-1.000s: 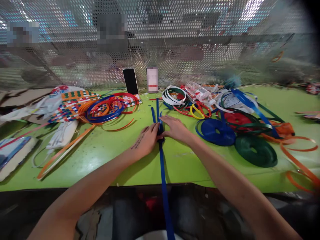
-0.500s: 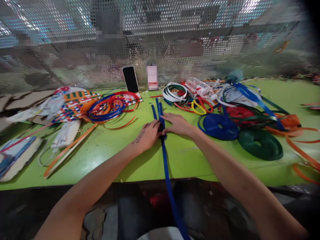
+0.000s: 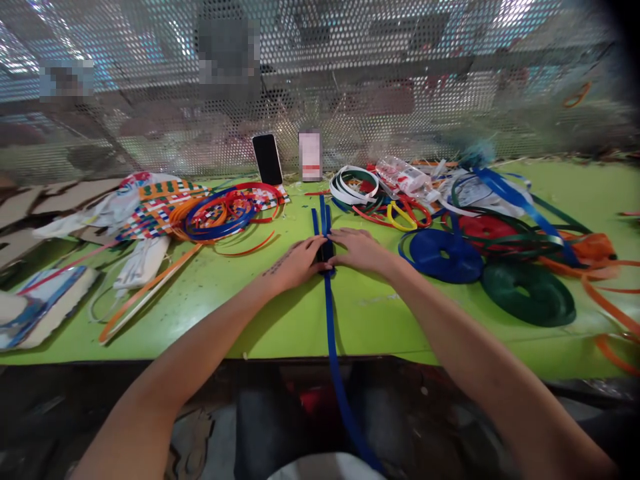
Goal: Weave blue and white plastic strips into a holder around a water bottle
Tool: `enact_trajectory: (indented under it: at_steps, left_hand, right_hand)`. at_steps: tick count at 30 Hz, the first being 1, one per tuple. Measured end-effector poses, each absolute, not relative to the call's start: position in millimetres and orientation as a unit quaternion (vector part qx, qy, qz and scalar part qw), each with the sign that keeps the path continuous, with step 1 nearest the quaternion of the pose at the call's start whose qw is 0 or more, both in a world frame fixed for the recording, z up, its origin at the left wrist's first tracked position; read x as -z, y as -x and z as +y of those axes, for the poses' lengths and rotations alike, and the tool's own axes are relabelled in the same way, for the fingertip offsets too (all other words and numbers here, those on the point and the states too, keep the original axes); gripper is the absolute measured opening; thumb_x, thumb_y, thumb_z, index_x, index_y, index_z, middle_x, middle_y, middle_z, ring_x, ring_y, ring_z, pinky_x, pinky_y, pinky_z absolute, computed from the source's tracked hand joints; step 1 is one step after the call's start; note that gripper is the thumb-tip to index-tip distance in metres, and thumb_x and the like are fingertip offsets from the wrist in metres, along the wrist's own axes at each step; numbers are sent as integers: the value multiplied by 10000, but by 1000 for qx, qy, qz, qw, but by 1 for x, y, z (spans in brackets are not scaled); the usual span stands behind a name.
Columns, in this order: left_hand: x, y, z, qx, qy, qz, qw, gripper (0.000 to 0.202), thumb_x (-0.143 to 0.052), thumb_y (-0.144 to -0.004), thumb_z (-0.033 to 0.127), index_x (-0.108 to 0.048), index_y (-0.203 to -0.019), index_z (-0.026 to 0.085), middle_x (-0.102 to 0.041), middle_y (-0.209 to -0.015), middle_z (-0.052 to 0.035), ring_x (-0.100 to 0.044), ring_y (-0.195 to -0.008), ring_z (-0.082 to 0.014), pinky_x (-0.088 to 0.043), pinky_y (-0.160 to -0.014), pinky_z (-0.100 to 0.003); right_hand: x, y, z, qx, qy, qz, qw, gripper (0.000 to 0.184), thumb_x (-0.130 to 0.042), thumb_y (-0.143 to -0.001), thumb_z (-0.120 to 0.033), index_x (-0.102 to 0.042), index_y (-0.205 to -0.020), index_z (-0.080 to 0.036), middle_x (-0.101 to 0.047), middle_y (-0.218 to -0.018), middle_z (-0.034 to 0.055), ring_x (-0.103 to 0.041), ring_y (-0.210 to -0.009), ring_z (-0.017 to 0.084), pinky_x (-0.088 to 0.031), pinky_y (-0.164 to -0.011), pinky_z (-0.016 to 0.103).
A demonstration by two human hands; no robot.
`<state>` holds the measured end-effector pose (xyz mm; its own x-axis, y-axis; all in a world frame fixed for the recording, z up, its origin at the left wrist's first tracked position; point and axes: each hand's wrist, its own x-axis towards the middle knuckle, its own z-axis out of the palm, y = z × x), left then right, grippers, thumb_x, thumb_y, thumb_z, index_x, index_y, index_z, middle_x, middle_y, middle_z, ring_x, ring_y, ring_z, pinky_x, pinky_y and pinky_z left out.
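Several flat blue plastic straps point(image 3: 331, 320) lie lengthwise on the green table in front of me. One long strap runs toward me and hangs over the near edge; shorter ends point away from me. My left hand point(image 3: 301, 262) grips the bundle from its left side, fingertips and thumb on the straps. From the right, my right hand point(image 3: 357, 251) holds the same place, its thumb close to the left one. Between the hands a dark part of the bundle shows, though my fingers cover some of it.
Left on the green table point(image 3: 200, 333) are a multicoloured woven piece point(image 3: 150, 213), coiled straps point(image 3: 220, 220) and a white power strip point(image 3: 144, 261). A blue roll point(image 3: 440, 256), a green roll point(image 3: 527, 293) and a plastic bottle point(image 3: 405, 177) lie right. Two phones point(image 3: 267, 159) stand by the mesh.
The view has shifted slightly, so the table things appear a little farther right. My hands keep their hold on the blue straps, with the fingers slightly shifted.
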<state>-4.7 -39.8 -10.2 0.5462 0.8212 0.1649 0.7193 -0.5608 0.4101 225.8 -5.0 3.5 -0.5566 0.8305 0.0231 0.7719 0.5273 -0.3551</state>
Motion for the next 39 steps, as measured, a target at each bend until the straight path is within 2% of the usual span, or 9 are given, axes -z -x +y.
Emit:
enact_trajectory:
  at_steps: [3,6,13,18,24,28,31,35,39]
  left_hand:
    - [9,8,-37,-181,-860,448,163,715,-774,-1013,458,-486,-1611,189,-554,-1661,-198,-577,-1529,-340,-447,-1309,-496]
    - [9,10,-35,-174,-849,481,130,769,-820,-976,501,-515,-1592,156,-560,-1655,-219,-555,-1549,-366,-438,-1314,-512]
    - [4,8,-34,-122,-865,482,66,706,-808,-985,542,-645,-1521,113,-612,-1625,-203,-546,-1557,-363,-378,-1344,-505]
    - [1,9,-36,-115,-872,472,68,727,-756,-1012,596,-623,-1564,142,-596,-1649,-177,-542,-1558,-346,-370,-1335,-504]
    - [0,14,-36,-107,-883,453,61,751,-665,-1040,652,-583,-1592,150,-596,-1643,-188,-536,-1549,-356,-371,-1314,-513]
    - [-5,16,-40,-95,-888,444,73,665,-572,-1091,565,-543,-1627,173,-575,-1667,-173,-514,-1564,-355,-363,-1312,-537]
    - [-9,15,-43,-83,-884,453,78,608,-583,-1077,468,-556,-1621,196,-538,-1706,-143,-506,-1567,-358,-367,-1310,-556]
    - [-8,14,-43,-83,-885,451,76,635,-619,-1053,453,-555,-1620,176,-502,-1734,-139,-485,-1587,-355,-348,-1333,-549]
    - [-3,15,-40,-94,-890,438,85,653,-617,-1054,449,-524,-1641,178,-509,-1726,-150,-469,-1606,-335,-327,-1352,-522]
  right_hand:
    - [-4,-225,-6,-157,468,-862,115,778,-843,-905,-517,-610,-1586,-223,-620,-1629,183,-570,-1520,403,-403,-1279,582]
    - [-4,-225,-7,-161,471,-857,134,800,-874,-871,-508,-609,-1560,-201,-685,-1542,185,-635,-1438,398,-440,-1242,570]
    - [-1,-225,-5,-146,460,-867,119,666,-840,-910,-528,-703,-1494,-238,-634,-1621,162,-560,-1530,388,-374,-1298,572]
    - [-1,-226,-5,-140,458,-870,118,605,-823,-921,-548,-748,-1466,-298,-640,-1625,103,-546,-1543,398,-356,-1309,602]
    - [-1,-228,-6,-143,457,-869,122,637,-813,-926,-577,-738,-1487,-284,-625,-1639,105,-530,-1554,403,-328,-1313,642]
    - [-1,-229,-6,-143,453,-872,123,653,-801,-936,-595,-722,-1509,-291,-626,-1638,101,-528,-1554,398,-326,-1312,640]
    - [-3,-229,-6,-136,456,-873,109,647,-802,-935,-608,-734,-1496,-294,-610,-1653,99,-509,-1564,413,-311,-1311,660]
    - [-4,-231,-7,-141,454,-875,90,578,-762,-981,-531,-722,-1515,-314,-586,-1676,84,-485,-1582,420,-299,-1314,666]
    - [-4,-233,-8,-140,450,-878,84,610,-760,-982,-516,-691,-1546,-295,-580,-1684,97,-473,-1587,419,-297,-1315,637]
